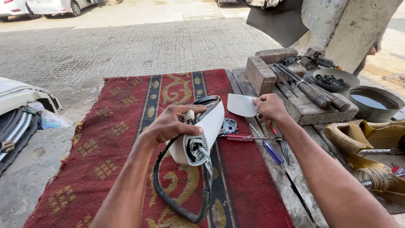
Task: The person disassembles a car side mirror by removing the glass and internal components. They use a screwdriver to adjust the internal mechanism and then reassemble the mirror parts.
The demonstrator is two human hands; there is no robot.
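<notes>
My left hand (171,124) grips a white car side-mirror housing (206,133) above a red patterned rug (105,147). A black corrugated cable (177,204) hangs from the housing's base and loops down over the rug. My right hand (270,107) pinches a white mirror-shaped piece (241,104) just right of the housing's open black rim. A small black plastic part (230,126) lies on the rug behind the housing.
A red-handled screwdriver (238,137), a blue-handled one (272,152) and pliers lie on the wooden boards by the rug. Bricks (261,74), hammers (312,90), a bowl of dark parts (333,80), a pan of liquid (373,101) and car body parts (17,114) surround me.
</notes>
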